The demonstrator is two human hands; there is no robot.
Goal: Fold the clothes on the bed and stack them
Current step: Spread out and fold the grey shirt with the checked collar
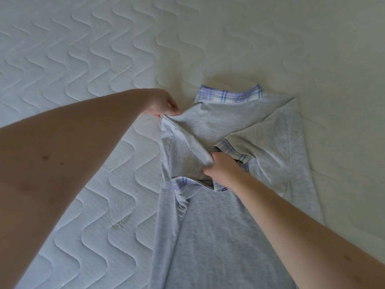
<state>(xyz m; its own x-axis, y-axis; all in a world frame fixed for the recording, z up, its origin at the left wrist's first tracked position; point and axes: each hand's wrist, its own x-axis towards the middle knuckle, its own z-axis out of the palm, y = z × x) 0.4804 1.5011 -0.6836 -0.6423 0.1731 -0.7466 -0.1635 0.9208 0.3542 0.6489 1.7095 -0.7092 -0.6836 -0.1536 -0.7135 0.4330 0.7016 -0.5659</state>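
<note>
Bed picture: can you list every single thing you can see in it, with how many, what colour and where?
Mattress: one, white with wavy quilted stitching, fills the whole background under everything.
Grey garment: one, light grey, lies on the mattress right of centre, its upper part partly folded and bunched.
Plaid trim: several bands on the garment, purple and white checks, one at its far edge and others near the middle.
Left hand: one, fingers pinch a lifted edge of the garment at its upper left.
Right hand: one, fingers grip a fold of the garment near the middle.
</note>
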